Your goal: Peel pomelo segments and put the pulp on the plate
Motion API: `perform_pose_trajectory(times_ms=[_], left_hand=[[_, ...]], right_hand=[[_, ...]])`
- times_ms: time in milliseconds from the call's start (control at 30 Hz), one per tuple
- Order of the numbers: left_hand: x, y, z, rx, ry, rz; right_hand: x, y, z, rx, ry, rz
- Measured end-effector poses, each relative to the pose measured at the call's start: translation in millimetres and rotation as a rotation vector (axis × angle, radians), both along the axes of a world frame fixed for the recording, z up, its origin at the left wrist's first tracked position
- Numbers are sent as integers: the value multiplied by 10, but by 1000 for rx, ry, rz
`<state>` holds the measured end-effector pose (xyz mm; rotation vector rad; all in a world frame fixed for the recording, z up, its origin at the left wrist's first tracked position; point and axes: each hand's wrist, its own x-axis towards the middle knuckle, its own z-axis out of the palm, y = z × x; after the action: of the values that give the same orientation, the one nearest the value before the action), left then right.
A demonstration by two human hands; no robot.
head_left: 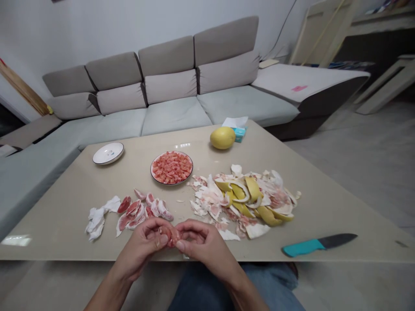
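Head view, pomelo peel pile [246, 201], plate of pulp [171, 184], teal-handled knife [304, 247]

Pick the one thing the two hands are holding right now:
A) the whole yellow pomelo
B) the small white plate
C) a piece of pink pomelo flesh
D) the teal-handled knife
C. The left hand and the right hand together grip a piece of pink pomelo flesh between them.
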<state>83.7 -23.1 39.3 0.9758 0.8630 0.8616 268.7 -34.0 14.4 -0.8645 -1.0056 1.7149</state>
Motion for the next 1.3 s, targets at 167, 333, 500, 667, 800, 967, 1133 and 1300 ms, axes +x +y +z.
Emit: perform_pose_trajectory(times_ms=[167,333,500,667,800,967,1133,1300], left_hand=[[40,-2,23,54,51,57],[30,33,30,202,180,60],[8,33,15,131,140,25],[15,13,18,22,54,16],[15,10,10,-74,-13,64],[-9,17,-5,-129,-104,62],[-20,7,-26,-152,-130,85],[17,-29,-49,-95,-123,166]], right_hand=[[-34,1,-6,-11,1,-19],[-98,-13,35,24,-121,-107],[-69,-8,46,26,-139,-76],[-39,1,6,-35,-50,-36],[-33,11,-31,-61,65,-17],[-43,20,-30,-86,104,-7],[-65,10,-25,-83,136,-19],[-66,9,-24,-61,152,-37]])
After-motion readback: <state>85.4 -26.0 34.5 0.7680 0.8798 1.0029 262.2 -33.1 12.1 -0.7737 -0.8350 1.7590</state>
